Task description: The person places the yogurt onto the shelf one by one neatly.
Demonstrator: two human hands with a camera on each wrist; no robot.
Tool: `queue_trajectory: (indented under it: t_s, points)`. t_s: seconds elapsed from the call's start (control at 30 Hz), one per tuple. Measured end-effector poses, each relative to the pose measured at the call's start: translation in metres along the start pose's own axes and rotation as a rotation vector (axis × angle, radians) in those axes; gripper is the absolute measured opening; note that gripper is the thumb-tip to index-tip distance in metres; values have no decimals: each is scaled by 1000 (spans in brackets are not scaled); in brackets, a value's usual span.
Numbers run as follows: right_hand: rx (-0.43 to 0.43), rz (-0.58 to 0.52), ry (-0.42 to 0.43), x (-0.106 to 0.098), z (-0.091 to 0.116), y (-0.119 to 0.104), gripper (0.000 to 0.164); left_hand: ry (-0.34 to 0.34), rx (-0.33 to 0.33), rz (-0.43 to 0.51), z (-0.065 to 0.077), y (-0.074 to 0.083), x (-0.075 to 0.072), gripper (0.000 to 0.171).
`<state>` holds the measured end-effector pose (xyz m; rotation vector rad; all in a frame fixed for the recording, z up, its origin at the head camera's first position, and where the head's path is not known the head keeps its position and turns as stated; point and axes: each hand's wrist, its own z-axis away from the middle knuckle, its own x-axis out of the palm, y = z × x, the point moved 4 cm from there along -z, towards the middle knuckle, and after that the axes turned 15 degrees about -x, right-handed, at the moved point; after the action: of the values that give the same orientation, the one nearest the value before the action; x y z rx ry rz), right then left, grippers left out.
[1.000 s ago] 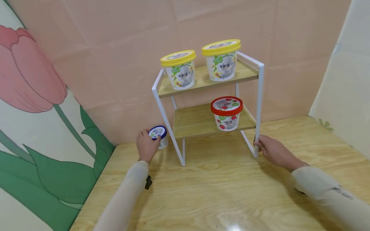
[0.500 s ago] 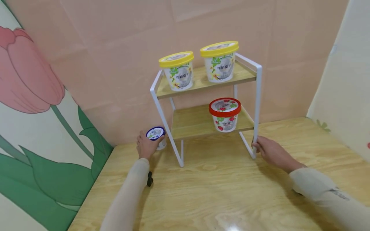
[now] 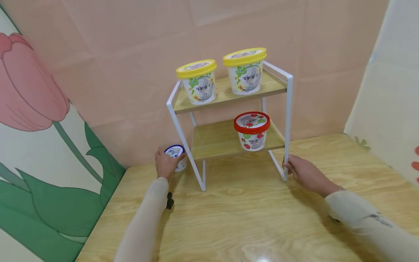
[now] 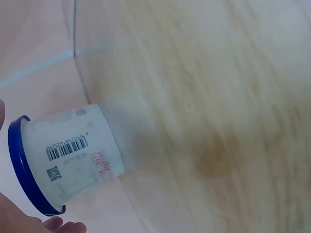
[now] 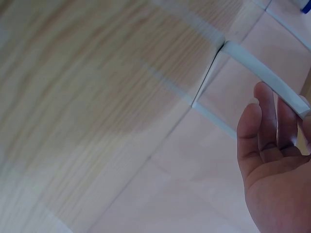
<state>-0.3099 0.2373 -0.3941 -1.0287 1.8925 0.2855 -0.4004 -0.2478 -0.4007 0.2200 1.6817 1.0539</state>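
At the left rear, close to the wall, a white tub with a blue lid (image 3: 175, 151) stands on the table. My left hand (image 3: 165, 164) holds it from above, thumb on the lid's right side and fingers on its left. The left wrist view shows the tub's barcode side, with fingertips (image 4: 58, 224) by the lid rim. A two-tier shelf rack (image 3: 209, 143) with white legs and wooden boards is beside it. My right hand (image 3: 307, 173) grips the rack's front right leg low down; in the right wrist view the fingers (image 5: 266, 116) reach behind the white bar.
Two yellow-lidded tubs (image 3: 198, 87), (image 3: 247, 76) stand on the rack's top board. A red-lidded tub (image 3: 252, 136) sits at the right of the lower board. A pink wall (image 3: 137, 91) closes off the back of the wooden table (image 3: 229, 218).
My left thumb has shifted from the front of the blue lid to its right side, the hand settling around the tub. My right hand stays on the rack's leg. The head view has turned slightly.
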Motion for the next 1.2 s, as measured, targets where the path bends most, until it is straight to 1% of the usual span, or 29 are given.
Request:
queue_trajectory:
  t_s: [0.1, 0.3, 0.47, 0.6, 0.83, 0.97, 1.2]
  points:
    - [-14, 0, 5, 0, -2, -2, 7, 16, 10, -14, 0, 1, -2, 127]
    - [-19, -2, 5, 3, -4, -2, 8, 61, -8, -22, 2, -3, -6, 110]
    - [-14, -5, 6, 2, -4, -5, 7, 53, -28, 4, 6, -5, -8, 103]
    - [0, -24, -12, 2, -5, -6, 8, 39, -42, 9, 9, -3, -11, 104]
    - [-13, 2, -4, 1, -2, -4, 7, 23, -36, 6, 14, 2, -12, 105]
    - [-23, 1, 0, 1, -2, -2, 7, 8, -32, -20, 16, 3, -12, 107]
    - [-23, -20, 13, 0, -1, 0, 6, 10, -26, -81, 18, 3, -13, 111]
